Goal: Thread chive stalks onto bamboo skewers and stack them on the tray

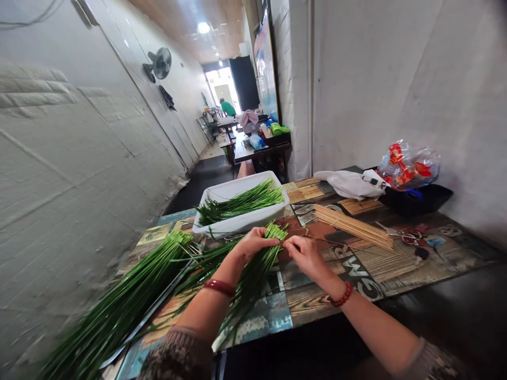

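My left hand [253, 245] is closed around a bunch of green garlic chives [253, 279] near their pale cut ends, and the leaves trail down over the table's front edge. Close beside it, my right hand [308, 256] pinches a thin bamboo skewer [327, 240], whose shaft runs out to the right behind the hand. The skewer's tip by the chives is too small to make out. More chives [130, 301] lie in a large heap to the left. Beyond my hands, a white plastic tub [237, 228] holds further chives [241, 203].
A bundle of bamboo skewers [352, 227] lies on the patterned table [312, 301] to the right. Keys [412, 237], a pale cloth cap [348, 183] and a black tray [415, 200] with a plastic bag are farther right. A long metal blade [152, 309] lies beside the heap. A person [227, 108] stands far back.
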`<state>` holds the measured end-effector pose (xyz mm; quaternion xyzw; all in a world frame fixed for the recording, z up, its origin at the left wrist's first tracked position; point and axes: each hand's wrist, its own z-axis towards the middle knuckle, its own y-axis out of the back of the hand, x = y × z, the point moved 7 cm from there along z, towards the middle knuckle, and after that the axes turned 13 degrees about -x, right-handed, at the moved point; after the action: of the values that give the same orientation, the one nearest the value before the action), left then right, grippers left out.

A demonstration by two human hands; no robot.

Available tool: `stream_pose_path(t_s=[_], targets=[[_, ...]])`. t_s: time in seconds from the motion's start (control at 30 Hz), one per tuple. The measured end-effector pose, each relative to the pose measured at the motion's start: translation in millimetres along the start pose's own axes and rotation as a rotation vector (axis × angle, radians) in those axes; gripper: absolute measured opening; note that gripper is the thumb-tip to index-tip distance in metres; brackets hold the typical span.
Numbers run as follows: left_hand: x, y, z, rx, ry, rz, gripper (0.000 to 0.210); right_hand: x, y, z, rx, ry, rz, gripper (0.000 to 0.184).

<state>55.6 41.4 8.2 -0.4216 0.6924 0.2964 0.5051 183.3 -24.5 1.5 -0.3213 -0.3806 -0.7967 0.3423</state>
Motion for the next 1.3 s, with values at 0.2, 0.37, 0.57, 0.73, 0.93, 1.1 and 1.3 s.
stream_pose_path(t_s=[0.2,0.37,0.57,0.73,0.93,1.1,1.3], targets=[[5.5,-4.1,4.7,-0.031,0.007,0.025,0.04,0.8,-2.2,-4.4,-0.03,-0.008,-0.029,0.027],[3.0,-4.1,4.3,-0.008,0.013,0.047,0.041,3.2,-0.5,-4.0,-0.008,-0.021,-0.007,0.029],[-4.3,-0.8,0.7,0.023,-0.027,0.02,0.036,-1.0,3.6,-4.5,0.016,-0.055,0.021,0.03],[2.6,-1.9,3.9,0.0,-0.018,0.008,0.037,0.1,4.4,-6.8,-0.01,-0.05,-0.003,0.031],[8.2,-4.5,7.1,-0.012,-0.001,0.043,0.037,-2.2,3.2,-9.4,-0.003,-0.108,0.017,0.031],[1.5,-0.4,3.9,-0.005,-0.015,-0.024,0.036,-5.2,1.9,-8.1,0.048,-0.125,0.063,0.03],[1.6,8.1,3.9,-0.076,-0.048,-0.04,0.033,-8.0,1.4,-8.6,0.04,-0.147,0.06,0.029]])
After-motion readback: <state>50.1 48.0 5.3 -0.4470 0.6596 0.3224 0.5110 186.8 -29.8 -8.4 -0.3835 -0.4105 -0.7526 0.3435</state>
